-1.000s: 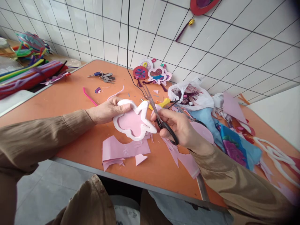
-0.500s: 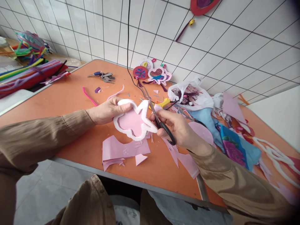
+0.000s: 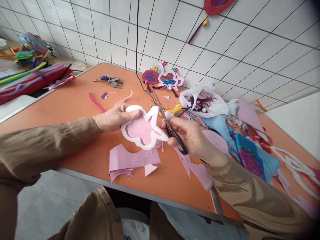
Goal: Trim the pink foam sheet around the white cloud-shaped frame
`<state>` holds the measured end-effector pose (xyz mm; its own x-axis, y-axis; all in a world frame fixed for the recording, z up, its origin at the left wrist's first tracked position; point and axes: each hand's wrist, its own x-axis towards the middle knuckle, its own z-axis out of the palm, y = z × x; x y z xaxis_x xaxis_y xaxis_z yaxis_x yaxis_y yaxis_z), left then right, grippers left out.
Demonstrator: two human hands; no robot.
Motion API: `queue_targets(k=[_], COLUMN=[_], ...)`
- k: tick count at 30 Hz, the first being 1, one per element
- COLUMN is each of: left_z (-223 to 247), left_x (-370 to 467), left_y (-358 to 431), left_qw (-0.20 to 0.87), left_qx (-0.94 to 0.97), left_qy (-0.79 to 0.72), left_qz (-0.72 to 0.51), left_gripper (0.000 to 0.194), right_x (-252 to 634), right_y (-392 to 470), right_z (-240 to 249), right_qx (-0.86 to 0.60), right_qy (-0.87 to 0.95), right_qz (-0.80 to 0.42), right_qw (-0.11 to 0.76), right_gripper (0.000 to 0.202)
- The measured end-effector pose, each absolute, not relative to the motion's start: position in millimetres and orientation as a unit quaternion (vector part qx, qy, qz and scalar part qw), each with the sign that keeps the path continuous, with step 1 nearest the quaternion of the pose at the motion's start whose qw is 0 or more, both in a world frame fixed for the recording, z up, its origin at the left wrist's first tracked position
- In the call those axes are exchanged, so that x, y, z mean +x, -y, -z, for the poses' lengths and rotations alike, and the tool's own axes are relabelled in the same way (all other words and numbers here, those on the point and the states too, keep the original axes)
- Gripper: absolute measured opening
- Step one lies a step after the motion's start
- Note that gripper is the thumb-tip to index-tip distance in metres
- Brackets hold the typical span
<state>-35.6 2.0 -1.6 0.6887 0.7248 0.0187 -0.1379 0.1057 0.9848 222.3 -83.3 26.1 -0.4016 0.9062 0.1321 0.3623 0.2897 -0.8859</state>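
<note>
My left hand (image 3: 120,117) grips the upper left edge of a white-bordered shape with a pink centre (image 3: 141,131), thumb on top. The shape is held above the orange table. In my right hand (image 3: 187,135) are black-handled scissors (image 3: 178,138), their blades pointing up and away from me beside the shape's pointed right side. The fingertips of my right hand are close to that side; whether they touch it I cannot tell. Pink scraps (image 3: 133,160) lie on the table below the shape.
The orange table (image 3: 82,103) holds keys (image 3: 115,81), a yellow-handled tool (image 3: 175,109), decorated ornaments (image 3: 150,77), a white plastic bag (image 3: 217,103) and blue fabric (image 3: 221,128). A black cable (image 3: 136,40) hangs down behind my hands. Colourful pipe cleaners (image 3: 30,83) lie at the left.
</note>
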Motion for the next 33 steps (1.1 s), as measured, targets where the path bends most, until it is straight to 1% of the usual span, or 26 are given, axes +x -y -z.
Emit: queue_targets(k=[8, 14, 21, 33], left_z=[2.1, 3.7, 2.7, -0.3], left_x=[-36.5, -37.6, -38.1, -38.4], left_y=[-2.8, -3.6, -3.9, -5.5], left_qw=[0.695, 0.680, 0.678, 0.672], left_qx=[0.603, 0.618, 0.625, 0.636], left_qy=[-0.243, -0.241, -0.234, -0.222], left_qz=[-0.307, -0.312, -0.310, -0.307], left_gripper=[0.063, 0.064, 0.063, 0.060], right_x=[224.1, 224.1, 226.5, 224.6], right_y=[81.7, 82.2, 81.9, 84.9], right_z=[-21.8, -23.3, -22.8, -31.1], right_qx=[-0.426, -0.437, -0.436, -0.470], right_qy=[0.736, 0.731, 0.739, 0.737], right_qz=[-0.408, -0.409, -0.400, -0.386], right_qw=[0.333, 0.328, 0.321, 0.294], right_gripper=[0.055, 0.057, 0.066, 0.063])
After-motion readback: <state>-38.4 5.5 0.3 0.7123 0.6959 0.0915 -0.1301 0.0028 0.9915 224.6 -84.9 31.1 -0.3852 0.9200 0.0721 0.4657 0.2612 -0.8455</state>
